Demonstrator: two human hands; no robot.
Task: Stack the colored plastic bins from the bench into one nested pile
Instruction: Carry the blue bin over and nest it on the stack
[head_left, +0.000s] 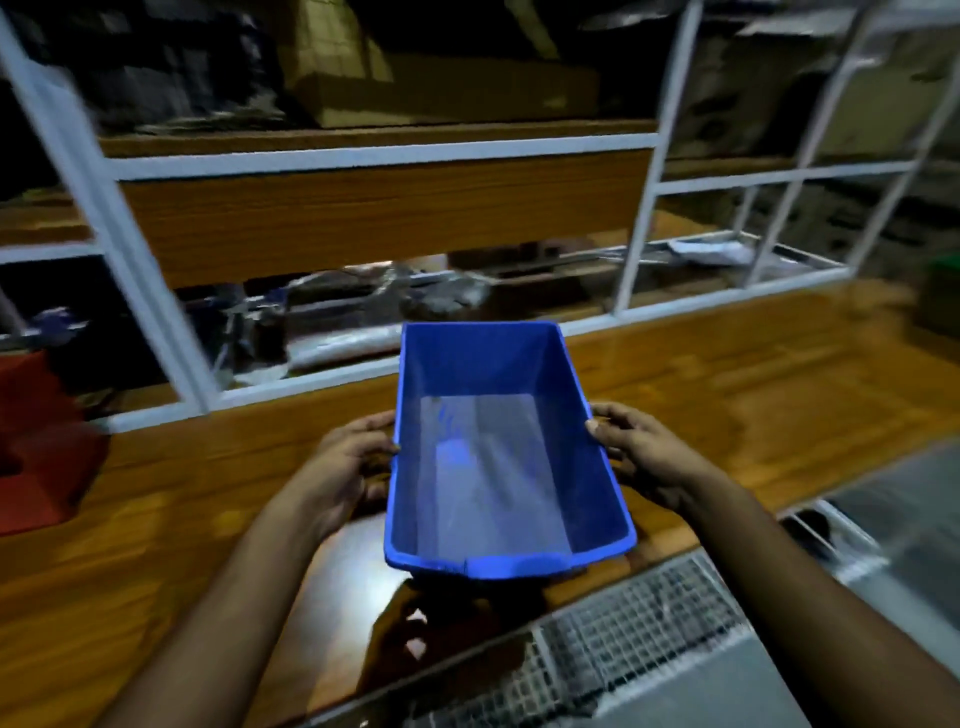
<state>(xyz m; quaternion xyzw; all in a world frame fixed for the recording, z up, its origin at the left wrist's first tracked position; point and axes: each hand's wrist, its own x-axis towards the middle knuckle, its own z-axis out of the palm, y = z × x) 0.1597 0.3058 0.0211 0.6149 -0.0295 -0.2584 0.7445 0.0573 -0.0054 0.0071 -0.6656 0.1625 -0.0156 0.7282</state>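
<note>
We see a blue plastic bin (506, 457) in the middle of the frame, open side up and empty, its long axis running away from us toward the top of the picture. Our left hand (349, 464) grips its left long rim, thumb on the edge and fingers curled down along the outer wall. Our right hand (638, 453) grips the right long rim in the same manner, thumb tip resting on the rim. The bin's near end sits lower in the frame and casts a dark shadow on the wood beneath it; whether its bottom touches the surface we cannot tell.

Under the bin runs a glossy wooden worktop (753, 395), which spans the frame from lower left to right middle. At the left edge of the frame a red bin (36, 441) stands on that worktop, well apart from the blue one and partly cut off by the frame.

Behind the worktop, across the upper half of the picture, rises a white metal shelving frame (374, 153) with wooden boards. Cardboard boxes (436, 78) rest on its upper shelf, and blurred plastic-wrapped goods (363, 312) lie on the lower level just above the blue bin. In the lower right of the frame a wire mesh grid (639, 618) borders the worktop's near edge.
</note>
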